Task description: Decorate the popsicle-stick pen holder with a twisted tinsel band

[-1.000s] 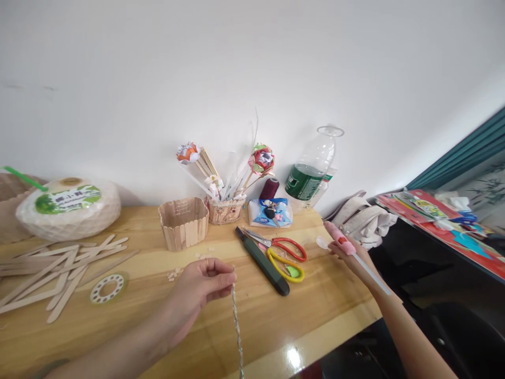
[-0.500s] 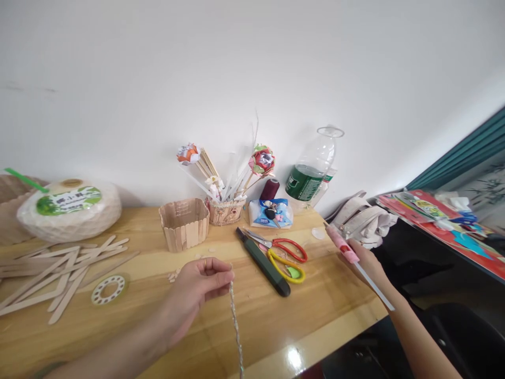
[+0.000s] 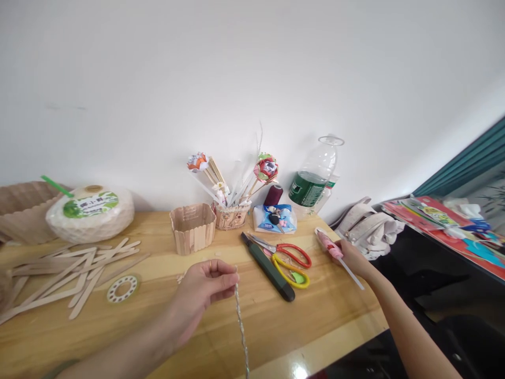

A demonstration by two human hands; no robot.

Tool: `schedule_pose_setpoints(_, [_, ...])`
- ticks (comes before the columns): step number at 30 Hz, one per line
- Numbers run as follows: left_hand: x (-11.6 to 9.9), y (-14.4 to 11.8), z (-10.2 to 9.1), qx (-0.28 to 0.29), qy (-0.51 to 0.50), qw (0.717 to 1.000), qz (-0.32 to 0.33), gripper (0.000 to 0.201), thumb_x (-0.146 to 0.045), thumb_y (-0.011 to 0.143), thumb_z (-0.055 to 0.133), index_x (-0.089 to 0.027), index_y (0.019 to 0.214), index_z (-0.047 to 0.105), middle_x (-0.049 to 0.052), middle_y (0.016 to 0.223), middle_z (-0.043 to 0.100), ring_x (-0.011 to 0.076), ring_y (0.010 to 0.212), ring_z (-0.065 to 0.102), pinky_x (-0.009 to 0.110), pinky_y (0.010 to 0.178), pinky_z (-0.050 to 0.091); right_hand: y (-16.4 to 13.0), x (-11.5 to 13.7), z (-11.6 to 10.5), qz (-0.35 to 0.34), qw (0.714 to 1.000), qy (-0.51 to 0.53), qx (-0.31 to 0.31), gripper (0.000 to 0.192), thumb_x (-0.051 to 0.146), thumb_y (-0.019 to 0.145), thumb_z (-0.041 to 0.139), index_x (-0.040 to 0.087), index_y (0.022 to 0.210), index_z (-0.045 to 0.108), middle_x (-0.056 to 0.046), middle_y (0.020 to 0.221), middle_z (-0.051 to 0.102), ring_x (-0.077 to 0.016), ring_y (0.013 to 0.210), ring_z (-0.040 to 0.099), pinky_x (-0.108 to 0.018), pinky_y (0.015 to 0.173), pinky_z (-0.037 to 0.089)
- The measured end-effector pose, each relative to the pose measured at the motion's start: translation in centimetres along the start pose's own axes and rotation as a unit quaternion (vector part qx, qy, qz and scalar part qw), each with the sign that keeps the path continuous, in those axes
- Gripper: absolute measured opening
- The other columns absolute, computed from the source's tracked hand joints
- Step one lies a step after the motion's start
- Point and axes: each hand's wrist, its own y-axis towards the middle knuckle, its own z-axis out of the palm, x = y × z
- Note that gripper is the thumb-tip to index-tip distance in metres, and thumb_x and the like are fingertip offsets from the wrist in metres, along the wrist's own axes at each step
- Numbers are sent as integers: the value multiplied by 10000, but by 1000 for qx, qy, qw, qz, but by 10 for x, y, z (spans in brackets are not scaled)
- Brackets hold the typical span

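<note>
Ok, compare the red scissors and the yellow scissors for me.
The red scissors lie farther back on the table; the yellow scissors lie nearer the front edge. The red handles are thin loops; the yellow ones look thicker, with a green patch inside one loop. Both lie flat beside the dark knife, handles pointing right.

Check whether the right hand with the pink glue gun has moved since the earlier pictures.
Yes. The right hand carried the pink glue gun away from the scissors, toward the bottle.
</note>
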Motion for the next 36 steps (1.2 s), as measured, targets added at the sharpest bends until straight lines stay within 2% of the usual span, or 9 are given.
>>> schedule_pose_setpoints(8, [-2,-4,-1,16,-6,1000,4,237,-210,508,814,-130,631,629,-11,604,616,78,564,559,210,610,479,-9,3,-2,6,1000,-24,-7,284,291,876,518,155,1125,526,-70,1114,566,-185,919,586,-385,766,501])
schedule_pose_setpoints(12, [-7,-8,-2,19,12,1000,8,232,-224,519,805,-128,634,628,-1,598,631,82,553,563,221,617,471,-26,17,-22,4,996,-34,-78,246,271,825,573,124,1022,570,-101,1024,603,-234,916,588,-438,772,481])
schedule_pose_setpoints(14, [-10,-10,-4,24,21,999,7,233,-229,524,800,-129,637,623,2,595,638,90,551,574,229,617,468,-37,34,-37,0,990,-32,-141,252,229,750,604,97,964,588,-204,1001,604,-374,960,556,-560,783,424])
schedule_pose_setpoints(15, [-11,-11,-5,29,23,999,5,234,-231,528,797,-130,643,621,3,594,640,93,549,580,230,612,465,-44,46,-44,-13,986,-23,-166,257,219,747,579,107,978,583,-218,1025,597,-398,980,543,-573,801,405])
schedule_pose_setpoints(19, [-13,-15,-7,56,18,998,-6,249,-239,530,791,-130,662,611,-5,578,632,92,507,576,212,531,435,-82,122,-62,-126,971,59,-196,207,331,830,468,246,998,553,-71,1025,638,-252,905,606,-374,757,488])
schedule_pose_setpoints(22, [-14,-19,-7,77,4,997,-18,269,-236,504,801,-124,649,604,-7,569,625,84,479,559,196,483,408,-116,189,-66,-299,911,233,-162,131,341,844,496,256,912,569,-51,853,660,-219,774,623,-338,646,511])
schedule_pose_setpoints(26, [-17,-23,-9,104,-6,994,-31,282,-221,514,801,-124,677,593,-3,578,633,70,466,549,183,485,398,-144,244,-67,-373,854,345,-115,69,245,848,526,249,915,542,-21,808,625,-159,708,605,-280,618,515])
schedule_pose_setpoints(31, [-20,-26,-15,173,-25,983,-56,321,-230,544,796,-144,672,514,2,585,636,63,459,538,166,468,372,-146,258,-72,-432,806,389,-114,179,164,857,511,262,999,555,-40,947,583,-165,893,568,-291,768,480])
schedule_pose_setpoints(36, [-19,-24,-21,198,-20,978,-63,386,-215,535,804,-155,696,458,6,579,640,71,457,544,169,474,384,-141,264,-81,-463,781,420,10,209,150,889,457,250,1022,584,-43,979,573,-147,923,549,-273,804,446])
